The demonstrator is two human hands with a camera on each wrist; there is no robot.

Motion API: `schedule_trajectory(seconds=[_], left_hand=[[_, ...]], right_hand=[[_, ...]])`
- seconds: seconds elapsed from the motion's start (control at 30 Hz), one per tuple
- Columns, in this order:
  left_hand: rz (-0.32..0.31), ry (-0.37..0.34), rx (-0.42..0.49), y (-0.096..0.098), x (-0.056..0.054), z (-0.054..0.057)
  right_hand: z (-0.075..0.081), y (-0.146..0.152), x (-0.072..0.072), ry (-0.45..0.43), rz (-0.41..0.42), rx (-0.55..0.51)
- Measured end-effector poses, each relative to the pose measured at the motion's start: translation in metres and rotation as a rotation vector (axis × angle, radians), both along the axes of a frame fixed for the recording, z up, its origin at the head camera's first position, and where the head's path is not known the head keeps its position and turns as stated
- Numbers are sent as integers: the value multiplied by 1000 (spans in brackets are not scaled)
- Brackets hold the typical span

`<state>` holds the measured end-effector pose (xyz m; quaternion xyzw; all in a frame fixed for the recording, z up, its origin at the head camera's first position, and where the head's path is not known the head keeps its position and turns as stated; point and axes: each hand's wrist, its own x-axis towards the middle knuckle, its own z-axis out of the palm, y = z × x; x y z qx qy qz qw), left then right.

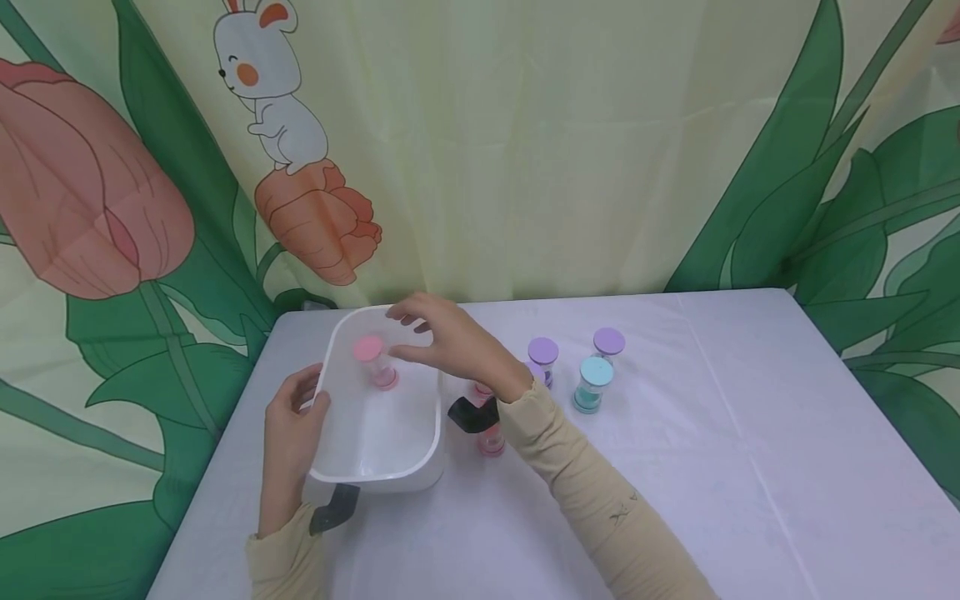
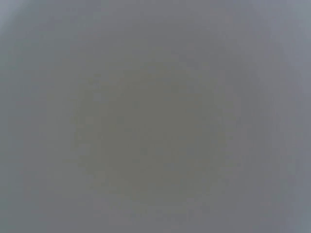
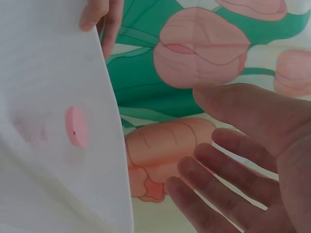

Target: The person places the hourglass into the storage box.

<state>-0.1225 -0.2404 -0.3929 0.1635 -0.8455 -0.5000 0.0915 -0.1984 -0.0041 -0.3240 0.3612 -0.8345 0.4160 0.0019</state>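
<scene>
A pink-capped sand timer (image 1: 369, 349) stands inside a white plastic bin (image 1: 422, 478). My left hand (image 1: 291, 429) grips the bin's left rim, thumb over the edge and fingers along the outside. Above the bin's far right part, my right hand (image 1: 442, 337) hangs with fingers spread and nothing between them. In the right wrist view, that right hand (image 3: 295, 162) is apart from the bin wall, and the timer's pink cap (image 3: 77, 127) shows inside. The left wrist view is only a grey blur.
Right of the bin stand more sand timers: a teal one (image 1: 596, 375), purple ones (image 1: 543, 350) and pink ones (image 1: 492, 442), some partly hidden by my right wrist. A white cloth covers the table (image 1: 675, 500). A printed curtain (image 1: 562, 167) hangs behind it.
</scene>
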Motion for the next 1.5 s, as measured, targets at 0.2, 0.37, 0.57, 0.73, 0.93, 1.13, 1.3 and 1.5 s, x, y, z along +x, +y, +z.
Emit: schedule_trajectory(seconds=[0.2,0.37,0.57,0.73,0.93,1.13,1.3,1.5], left_hand=[[-3,3,1,0,1,0],[-8,3,3,-1,1,0],[-16,13,0,0,1,0],[-18,14,-3,0,1,1],[-12,10,-9,0,1,0],[-11,13,-16,-1,1,-1],[-11,15,-16,-2,1,-1],[-12,11,-13,-2,0,-2]], right_hand=[[-5,13,9,-22,-9,-55],[-13,25,16,-25,-14,-94],[-22,38,24,-37,-33,-124],[-29,46,30,-50,-56,-142],[-38,53,34,-93,-75,-143],[-47,58,40,-97,-74,-140],[-54,62,46,-88,-66,-164],[-61,68,52,-106,-55,-196]])
